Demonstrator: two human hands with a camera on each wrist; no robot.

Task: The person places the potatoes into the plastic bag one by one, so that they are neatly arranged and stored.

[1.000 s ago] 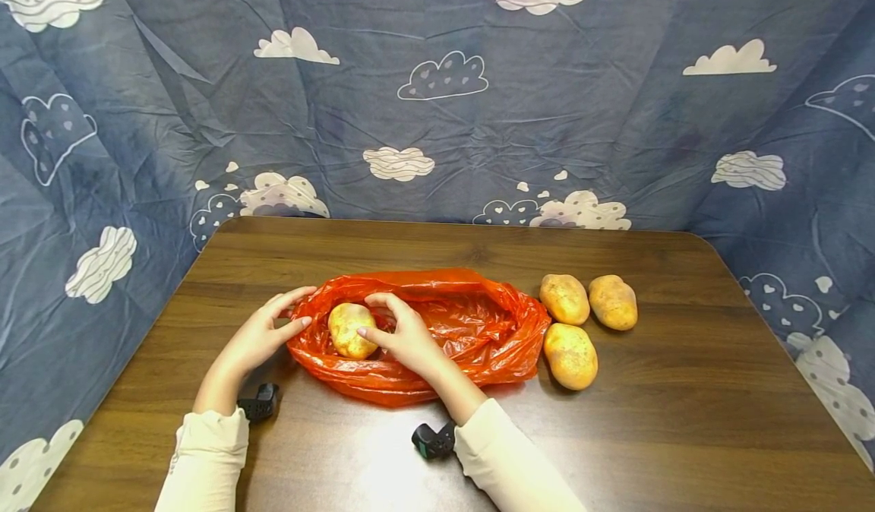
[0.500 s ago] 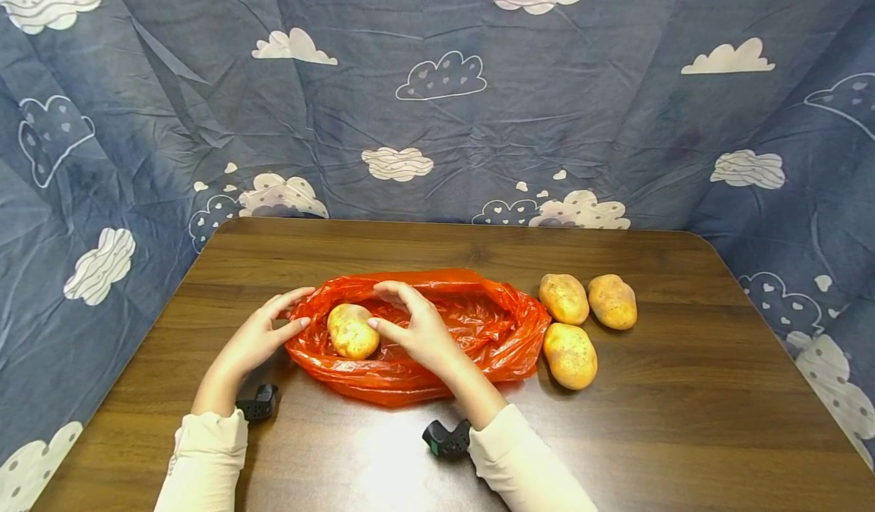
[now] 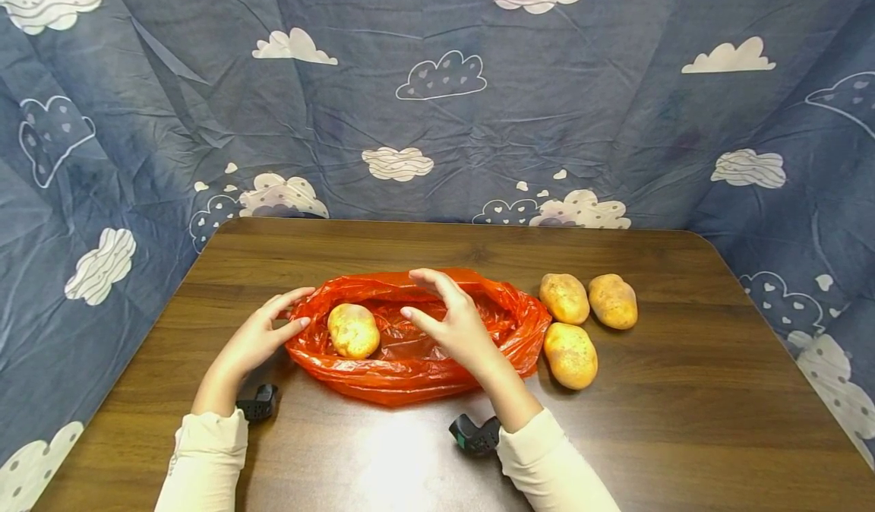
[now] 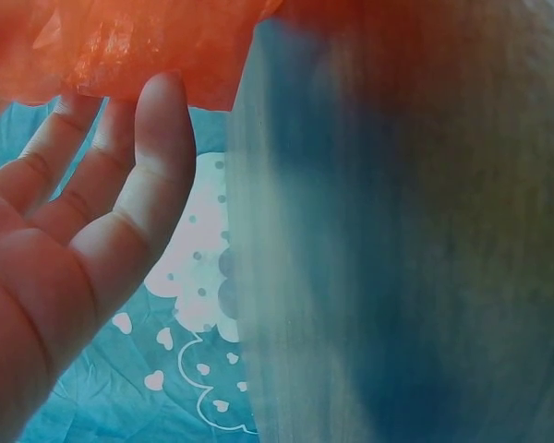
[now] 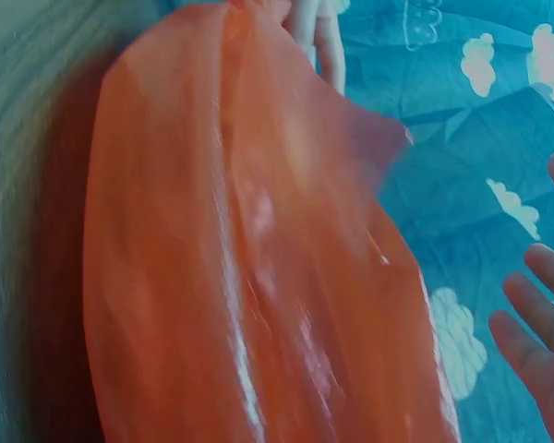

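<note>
Potato lies inside the left end of the open red bag, left of the frame's centre.
Placing it looks finished: the right hand hovers empty, fingers apart, over the bag's mouth; the left hand lightly pinches its left edge. Adding one of three loose potatoes beside the bag's right end would call for clearing the rim; the worktop leaves room at lower right.
</note>
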